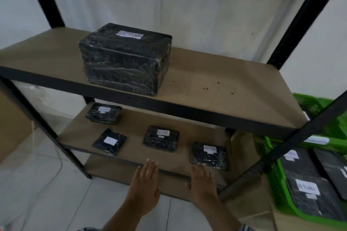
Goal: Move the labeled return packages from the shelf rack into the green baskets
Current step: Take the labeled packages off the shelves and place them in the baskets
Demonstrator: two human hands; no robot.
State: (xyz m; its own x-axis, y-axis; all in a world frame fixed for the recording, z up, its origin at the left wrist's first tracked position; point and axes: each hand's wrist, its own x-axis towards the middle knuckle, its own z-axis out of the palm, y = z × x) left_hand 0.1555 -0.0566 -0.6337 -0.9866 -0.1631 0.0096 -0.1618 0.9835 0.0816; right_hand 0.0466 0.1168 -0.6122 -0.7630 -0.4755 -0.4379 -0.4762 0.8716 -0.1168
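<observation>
Fingers (150,167) on the left hand (145,187) and the right hand (201,187) are straight and pressed together, holding nothing. The rack (187,107) holds the big box (124,58) up top. Green baskets (276,180) sit low, right of the big box. Small packages (162,138) lie below the big box. The nearest package (209,155) looks best to take next: hold both sides and keep it flat.

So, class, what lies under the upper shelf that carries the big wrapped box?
Four small black labelled packages lie on the lower shelf. Its rear part is hidden by the upper shelf, so more could sit there.
</observation>
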